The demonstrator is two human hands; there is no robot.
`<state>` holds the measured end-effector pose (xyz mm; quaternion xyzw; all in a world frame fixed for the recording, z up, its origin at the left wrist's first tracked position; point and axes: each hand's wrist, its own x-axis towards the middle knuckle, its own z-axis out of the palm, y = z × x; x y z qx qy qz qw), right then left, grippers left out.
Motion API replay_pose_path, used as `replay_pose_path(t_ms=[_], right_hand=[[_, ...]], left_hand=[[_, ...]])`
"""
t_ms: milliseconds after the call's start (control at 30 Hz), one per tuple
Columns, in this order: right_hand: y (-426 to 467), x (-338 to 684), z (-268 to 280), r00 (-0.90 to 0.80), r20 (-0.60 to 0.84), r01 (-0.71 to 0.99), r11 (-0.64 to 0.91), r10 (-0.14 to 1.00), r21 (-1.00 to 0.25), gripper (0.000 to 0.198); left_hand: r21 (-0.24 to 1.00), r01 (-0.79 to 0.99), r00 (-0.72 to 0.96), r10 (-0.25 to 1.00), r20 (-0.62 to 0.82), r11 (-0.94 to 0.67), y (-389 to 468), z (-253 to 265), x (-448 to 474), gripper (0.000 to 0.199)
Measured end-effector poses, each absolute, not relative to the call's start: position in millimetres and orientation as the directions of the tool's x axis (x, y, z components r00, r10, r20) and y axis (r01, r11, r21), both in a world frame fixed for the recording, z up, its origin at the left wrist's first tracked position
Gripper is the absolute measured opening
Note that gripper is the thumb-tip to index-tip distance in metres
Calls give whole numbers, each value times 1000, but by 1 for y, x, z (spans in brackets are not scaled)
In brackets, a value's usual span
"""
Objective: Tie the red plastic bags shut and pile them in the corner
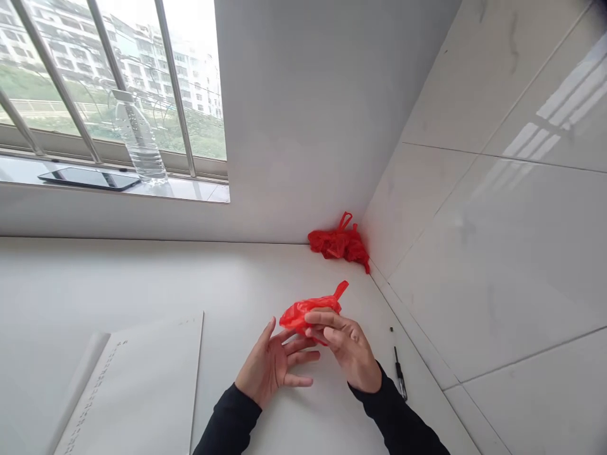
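A crumpled red plastic bag [303, 311] is at the middle of the view, with one handle loop sticking up to the right. My right hand [348, 347] is closed on the near right side of this bag; its fingers cover part of it. My left hand [277, 363] is open, palm turned up and fingers spread. Its upper fingertips reach to the lower left edge of the bag, and whether they bear any of its weight is hard to tell.
A pile of red plastic bags [339, 245] lies in the table's back corner. An open spiral notebook [137, 385] is at the left. A black pen [399, 373] and its small cap [391, 329] lie right. A water bottle [140, 142] and dark tablet [90, 179] are on the windowsill.
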<state>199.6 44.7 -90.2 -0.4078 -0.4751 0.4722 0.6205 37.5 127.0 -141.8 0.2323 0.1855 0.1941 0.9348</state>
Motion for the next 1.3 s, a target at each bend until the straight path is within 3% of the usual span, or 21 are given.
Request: replay_pose_path(t_ms=[67, 133, 200, 300, 367, 433, 533, 667, 867, 1100, 1300], right_hand=[[41, 193, -90, -67, 193, -150, 181, 979, -972, 25], [42, 194, -96, -131, 181, -122, 165, 975, -979, 26], [48, 201, -109, -44, 175, -127, 168, 984, -978, 28], [60, 215, -134, 267, 156, -79, 183, 951, -980, 31], [66, 223, -150, 431, 133, -37, 164, 893, -986, 30], [69, 226, -160, 478, 89, -52, 129, 874, -990, 32], [68, 224, -163, 387, 61, -98, 107, 920, -989, 44], [66, 222, -160, 262, 47, -204, 103, 964, -974, 41], [63, 232, -166, 328, 12, -283, 110, 945, -953, 51], [61, 231, -167, 334, 49, -341, 169, 941, -925, 32], [61, 230, -166, 311, 103, -369, 220, 945, -903, 26]], left_hand=[[520, -353, 839, 509, -191, 778, 126, -144, 38, 63], [555, -435, 774, 609, -171, 709, 125, -145, 39, 51], [590, -501, 680, 710, -183, 633, 125, -147, 40, 44], [618, -556, 569, 797, -205, 556, 125, -150, 41, 56], [621, -563, 558, 805, -200, 545, 125, -151, 41, 61], [628, -559, 567, 802, -185, 540, 124, -152, 42, 63], [638, -531, 606, 776, -174, 558, 122, -151, 42, 66], [695, -465, 648, 746, -154, 548, 120, -152, 45, 61], [788, -409, 649, 754, -103, 460, 117, -156, 51, 42], [747, -478, 578, 806, -130, 463, 118, -159, 54, 40], [740, -436, 616, 769, -170, 513, 118, -158, 49, 25]])
